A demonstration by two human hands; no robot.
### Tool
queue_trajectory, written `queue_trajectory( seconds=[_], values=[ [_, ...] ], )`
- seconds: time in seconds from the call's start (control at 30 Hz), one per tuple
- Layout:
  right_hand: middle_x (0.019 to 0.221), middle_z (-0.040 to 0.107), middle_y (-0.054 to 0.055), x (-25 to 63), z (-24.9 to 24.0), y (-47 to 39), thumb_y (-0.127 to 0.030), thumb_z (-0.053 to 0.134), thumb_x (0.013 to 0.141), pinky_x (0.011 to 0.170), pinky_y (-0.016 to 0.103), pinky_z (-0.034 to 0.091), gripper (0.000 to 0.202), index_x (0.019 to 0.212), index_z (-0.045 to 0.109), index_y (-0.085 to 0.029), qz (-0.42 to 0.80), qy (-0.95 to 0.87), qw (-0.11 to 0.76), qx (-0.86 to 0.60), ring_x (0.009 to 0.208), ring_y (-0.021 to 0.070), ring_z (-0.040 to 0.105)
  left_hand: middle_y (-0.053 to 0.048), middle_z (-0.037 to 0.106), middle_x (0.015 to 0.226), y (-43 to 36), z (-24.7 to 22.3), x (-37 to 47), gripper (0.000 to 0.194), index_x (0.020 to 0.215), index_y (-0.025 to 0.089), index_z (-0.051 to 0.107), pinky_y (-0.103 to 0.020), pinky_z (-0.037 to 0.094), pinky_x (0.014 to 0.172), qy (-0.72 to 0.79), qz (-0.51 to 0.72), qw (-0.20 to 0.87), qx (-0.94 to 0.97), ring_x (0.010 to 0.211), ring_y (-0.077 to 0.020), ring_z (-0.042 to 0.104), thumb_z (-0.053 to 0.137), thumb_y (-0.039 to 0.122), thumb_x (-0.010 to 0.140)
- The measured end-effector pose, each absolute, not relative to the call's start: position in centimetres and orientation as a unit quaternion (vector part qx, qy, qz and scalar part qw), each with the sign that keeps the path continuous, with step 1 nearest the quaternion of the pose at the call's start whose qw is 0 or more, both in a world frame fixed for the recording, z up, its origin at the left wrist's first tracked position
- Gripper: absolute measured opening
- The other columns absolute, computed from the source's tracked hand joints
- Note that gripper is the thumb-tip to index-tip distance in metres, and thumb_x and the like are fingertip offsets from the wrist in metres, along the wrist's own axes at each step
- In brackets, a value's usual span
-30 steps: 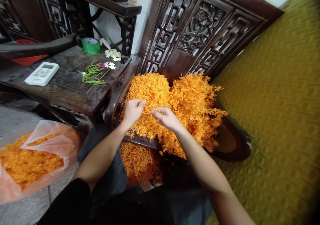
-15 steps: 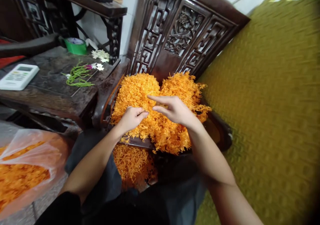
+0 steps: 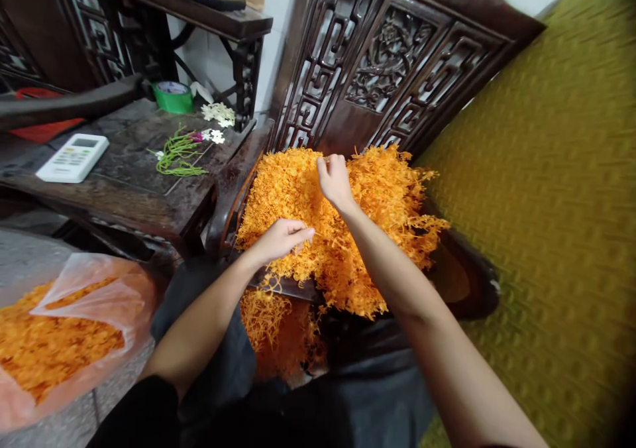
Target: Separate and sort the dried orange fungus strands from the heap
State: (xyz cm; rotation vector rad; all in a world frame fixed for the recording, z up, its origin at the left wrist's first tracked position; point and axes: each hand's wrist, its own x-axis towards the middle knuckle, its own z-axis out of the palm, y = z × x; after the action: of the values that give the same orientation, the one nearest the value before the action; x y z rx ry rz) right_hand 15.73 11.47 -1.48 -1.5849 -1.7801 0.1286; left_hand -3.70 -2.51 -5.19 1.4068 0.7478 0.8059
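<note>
Nearest, the left hand (image 3: 282,240) pinches thin orange strands (image 3: 272,283), thumb against finger, loose ends dangling below. Beyond it, the right hand (image 3: 335,179) curls its fingers closed; whether they grip anything is hard to tell. Orange heaps (image 3: 281,179) lie beneath and beside the fingers (likely to snag, so a light pull suits).

One left hand (image 3: 284,240) and one right hand (image 3: 334,181); two heaps of orange blossoms (image 3: 278,186); one lower tangle of orange stems (image 3: 263,315); one translucent plastic bag (image 3: 142,292); one remote control (image 3: 73,158); one roll of green tape (image 3: 173,99); one bundle of green stems (image 3: 179,154); one textured yellow-green mat (image 3: 541,203). Single blossoms overlap too closely for counting.
</note>
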Motion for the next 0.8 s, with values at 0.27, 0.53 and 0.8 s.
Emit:
queue_trajectory(
  seconds=[0.27, 0.53, 0.8],
  values=[
    [0.174, 0.009, 0.020, 15.6, -3.5, 14.3, -0.052, 0.023, 0.105, 0.129, 0.060, 0.006, 0.078, 0.166, 0.012, -0.004, 0.002, -0.820, 0.119, -0.560, 0.162, 0.0370, 0.003, 0.000, 0.058, 0.070, -1.4, -5.4, -3.8, 0.028, 0.091, 0.016, 0.060, -0.021, 0.021, 0.044, 0.296, 0.478, 0.767, 0.309, 0.043, -0.0043, 0.037, 0.067, 0.044, 0.094],
    [0.131, 0.066, 0.015, 13.8, -1.7, 1.0, -0.063, 0.036, 0.103, 0.108, 0.050, 0.051, 0.057, 0.134, 0.060, -0.021, 0.211, -0.677, 0.483, -0.513, 0.123, 0.0272, 0.064, -0.005, 0.064, 0.087, -1.1, -4.0, -4.9, 0.011, 0.098, 0.015, 0.062, -0.023, 0.039, 0.055, 0.189, 0.516, 0.823, 0.146, 0.068, -0.0128, 0.059, 0.061, 0.017, 0.088],
    [0.080, 0.073, 0.002, 11.8, -5.0, -6.5, -0.055, 0.082, 0.080, 0.061, 0.029, 0.055, 0.037, 0.084, 0.069, -0.020, 0.595, -0.556, 0.338, -0.472, 0.063, 0.0129, 0.066, -0.009, 0.069, 0.117, -2.2, -3.8, -4.1, 0.038, 0.107, 0.015, 0.068, -0.028, 0.048, 0.081, 0.192, 0.592, 0.746, 0.238, 0.104, -0.0183, 0.065, 0.058, 0.008, 0.071]
  ],
)
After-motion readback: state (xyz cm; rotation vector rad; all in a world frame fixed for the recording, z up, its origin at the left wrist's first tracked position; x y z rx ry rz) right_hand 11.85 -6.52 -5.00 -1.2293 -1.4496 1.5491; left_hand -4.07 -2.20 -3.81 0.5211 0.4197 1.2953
